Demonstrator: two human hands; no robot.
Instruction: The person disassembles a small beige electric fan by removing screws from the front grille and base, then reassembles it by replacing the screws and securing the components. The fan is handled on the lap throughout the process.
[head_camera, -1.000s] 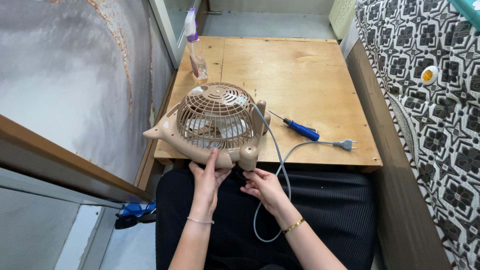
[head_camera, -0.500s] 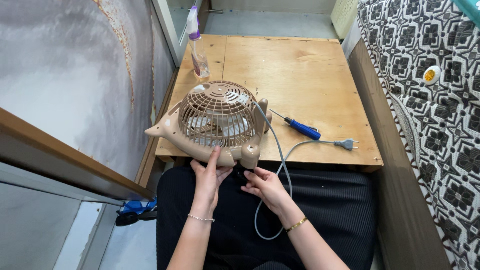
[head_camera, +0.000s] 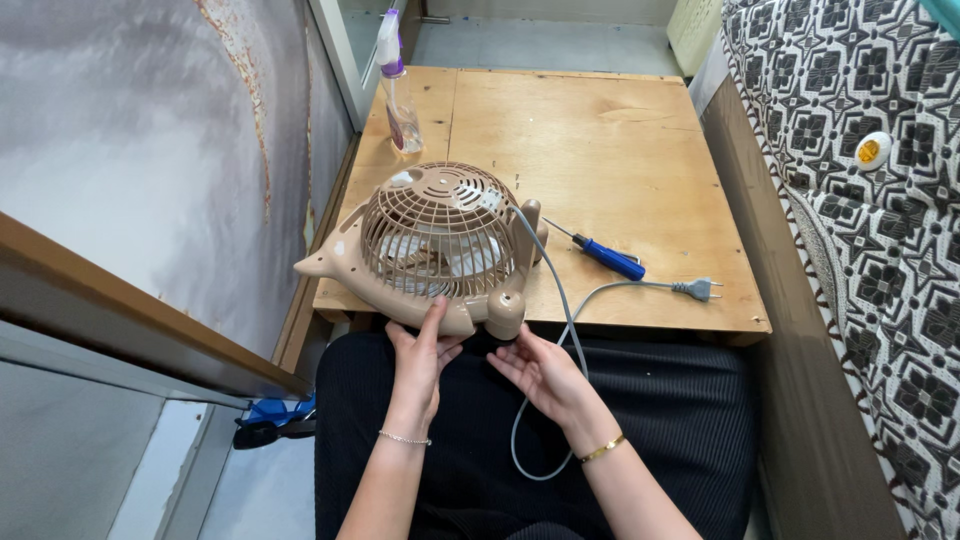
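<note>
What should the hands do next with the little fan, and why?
Probably close the right hand onto the fan. Only the left hand touches its near edge, the fan overhangs the table edge above the lap, and the right hand is open just below one foot.

Bright, even daylight, soft shadows, sharp focus; wide-angle distortion bends the frame's edges.

Matt beige plastic fan (head_camera: 440, 245) on bare plywood table (head_camera: 620, 150).
</note>
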